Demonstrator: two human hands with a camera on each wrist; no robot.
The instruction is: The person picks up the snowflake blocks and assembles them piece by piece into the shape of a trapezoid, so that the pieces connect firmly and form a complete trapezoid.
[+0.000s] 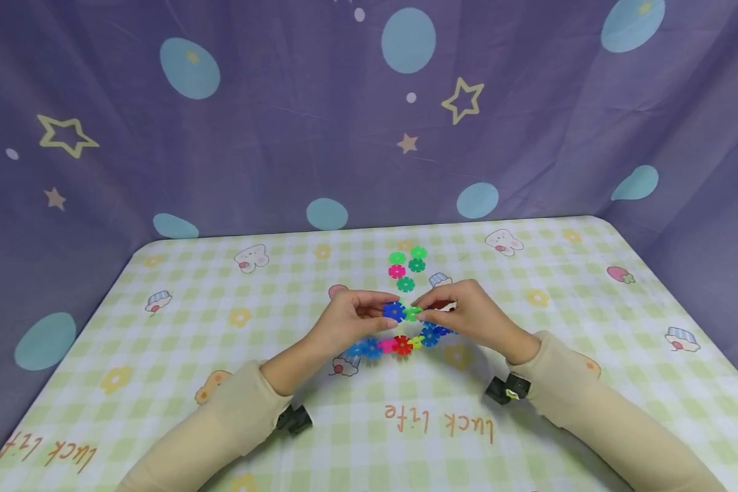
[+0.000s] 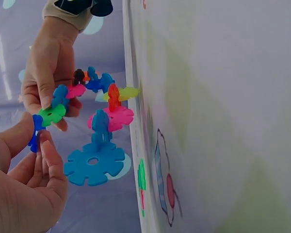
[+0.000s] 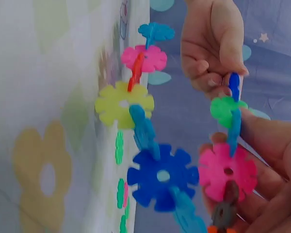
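Sleeves (image 1: 234,410) of beige fabric reach in from left and right over a green-checked tablecloth (image 1: 529,437); beyond them, mid-table, a curving chain (image 1: 402,345) of thin, notched plastic discs lies on the near side of the hands. Left hand (image 1: 343,318) pinches its dark blue disc (image 1: 395,312); right hand (image 1: 475,313) pinches it beside the adjoining green disc (image 1: 413,313). Farther off, five loose discs (image 1: 396,271), green and pink, lie flat before a creased purple curtain (image 1: 258,157)

Left arm (image 1: 215,424) from near left, right arm (image 1: 603,410) from near right; left hand (image 1: 346,318), right hand (image 1: 472,313) pinching, close together.
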